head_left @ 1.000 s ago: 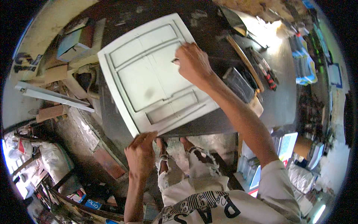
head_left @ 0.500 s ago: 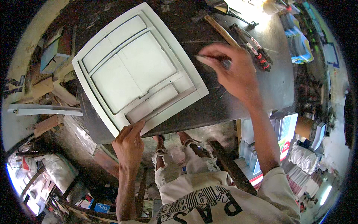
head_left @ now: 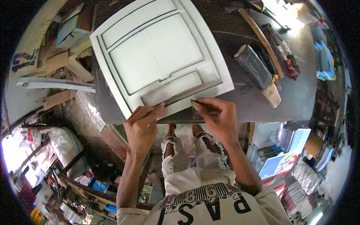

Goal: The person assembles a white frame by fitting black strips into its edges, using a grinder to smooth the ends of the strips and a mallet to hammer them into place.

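Note:
A white framed panel (head_left: 157, 52) with raised, dark-lined mouldings lies on the dark table. At its near edge, my left hand (head_left: 141, 125) is closed, the fingers and thumb gripping the rim by the lower corner. My right hand (head_left: 217, 118) is at the same edge, farther right, with thumb and fingertips pinched together. A small dark sliver shows at those fingertips, too small to name. To the right lies a tool with a dark, flat, blocky body (head_left: 255, 67) and a pale wooden end.
The dark table (head_left: 277, 101) ends just in front of my legs. A long wooden handle (head_left: 262, 41) and tools with red-and-black grips (head_left: 289, 65) lie at the right. Boxes (head_left: 73, 32) stand at the left; stacked packages (head_left: 281, 153) sit lower right.
My right hand has come from over the tools at the right to the panel's near edge. The panel sits farther right and higher in view; my left hand still grips its rim.

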The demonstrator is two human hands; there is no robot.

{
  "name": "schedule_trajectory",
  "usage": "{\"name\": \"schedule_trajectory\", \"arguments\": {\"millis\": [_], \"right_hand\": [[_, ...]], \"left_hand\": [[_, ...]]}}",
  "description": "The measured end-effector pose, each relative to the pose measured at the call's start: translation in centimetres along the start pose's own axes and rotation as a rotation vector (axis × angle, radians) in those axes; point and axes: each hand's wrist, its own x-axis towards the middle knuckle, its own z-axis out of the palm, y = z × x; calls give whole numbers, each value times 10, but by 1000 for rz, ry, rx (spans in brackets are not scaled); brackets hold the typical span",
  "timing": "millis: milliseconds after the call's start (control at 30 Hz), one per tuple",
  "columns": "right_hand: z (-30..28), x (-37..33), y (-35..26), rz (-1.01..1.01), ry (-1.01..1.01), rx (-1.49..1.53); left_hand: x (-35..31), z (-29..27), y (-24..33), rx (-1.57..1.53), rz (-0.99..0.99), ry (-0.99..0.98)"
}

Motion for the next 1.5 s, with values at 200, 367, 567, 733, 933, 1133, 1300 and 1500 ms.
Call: {"name": "schedule_trajectory", "arguments": {"millis": [200,367,567,733,933,1133,1300,1500], "right_hand": [[30,6,-10,37,-18,128],[31,12,5,28,-6,70],[30,10,-2,68,15,24],[28,1,-22,93,-12,88],[2,73,-95,-327,247,-230],[29,-1,-239,-718,428,-200],[158,-62,-315,-660,-169,-101],[354,-143,-371,-580,-797,74]], "left_hand": [[-1,-3,-3,0,-34,-7],[2,-1,-4,1,-6,-22],[4,-2,-3,-56,-36,-54],[0,-5,-7,-60,18,-74],[-9,-21,4,-198,-137,-121],[-72,-151,-34,-762,-435,-16],[-137,-294,-67,-1106,-552,170],[-286,-360,-105,-954,-504,673]]}}
